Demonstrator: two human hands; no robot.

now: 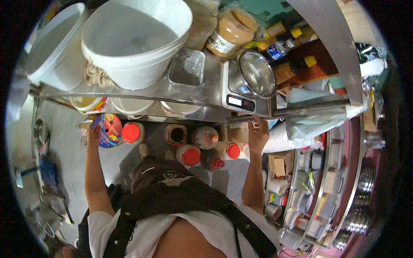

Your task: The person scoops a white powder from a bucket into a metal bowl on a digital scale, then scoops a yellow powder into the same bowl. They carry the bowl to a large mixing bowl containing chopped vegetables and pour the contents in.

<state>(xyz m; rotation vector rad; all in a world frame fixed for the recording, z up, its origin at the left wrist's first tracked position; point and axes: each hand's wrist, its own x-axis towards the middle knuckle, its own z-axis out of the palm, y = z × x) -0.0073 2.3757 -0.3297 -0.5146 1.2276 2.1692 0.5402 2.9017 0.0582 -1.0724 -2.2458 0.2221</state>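
Note:
My left hand is at the left rim of a round, blue-edged colourful lid; whether it grips the rim or only overlaps it is unclear. Beneath the front edge of the steel table is my right hand, fingers bent, with no object plainly visible in it. Just above that hand stands a white digital scale, a steel bowl on its platform. Left of the scale sit a rectangular metal tray and a large white bucket.
Another white bucket stands at the left. Bottles and a jar of brown paste occupy the back right. Several red-capped containers stand on the floor before my feet. Shelves of goods line the right side.

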